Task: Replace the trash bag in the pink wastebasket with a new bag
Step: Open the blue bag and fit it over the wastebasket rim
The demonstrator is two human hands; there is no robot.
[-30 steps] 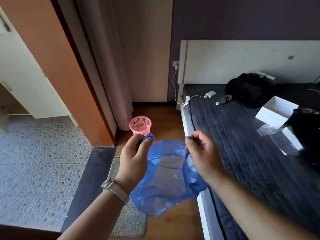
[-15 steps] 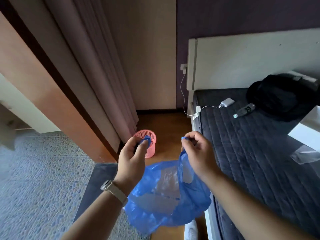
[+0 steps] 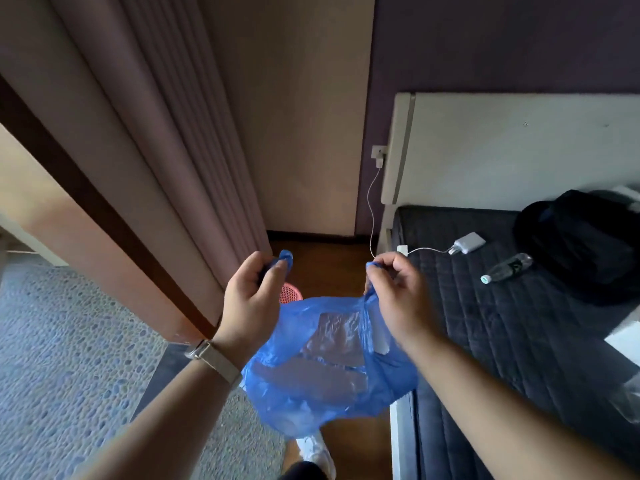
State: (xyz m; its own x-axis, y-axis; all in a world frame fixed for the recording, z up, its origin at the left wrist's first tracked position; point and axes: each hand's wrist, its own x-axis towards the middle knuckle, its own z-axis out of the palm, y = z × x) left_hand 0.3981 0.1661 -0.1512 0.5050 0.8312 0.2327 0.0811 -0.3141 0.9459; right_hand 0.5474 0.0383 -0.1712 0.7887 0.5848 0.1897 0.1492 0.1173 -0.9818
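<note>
Bedroom floor, hands pinching bag handles — apart

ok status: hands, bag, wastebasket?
Left hand and right hand each pinching a handle of the blue trash bag, spread open. Pink wastebasket on floor ahead, mostly hidden behind left hand. Nothing blocking.

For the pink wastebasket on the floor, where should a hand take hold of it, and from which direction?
Judging from the little that shows, grip the pink wastebasket by its open top rim, coming down from above. It stands upright on the wooden floor, mouth up, beside the curtain. Its sides are hidden behind the left hand and blue bag, so the rim is the only clear hold.
</note>
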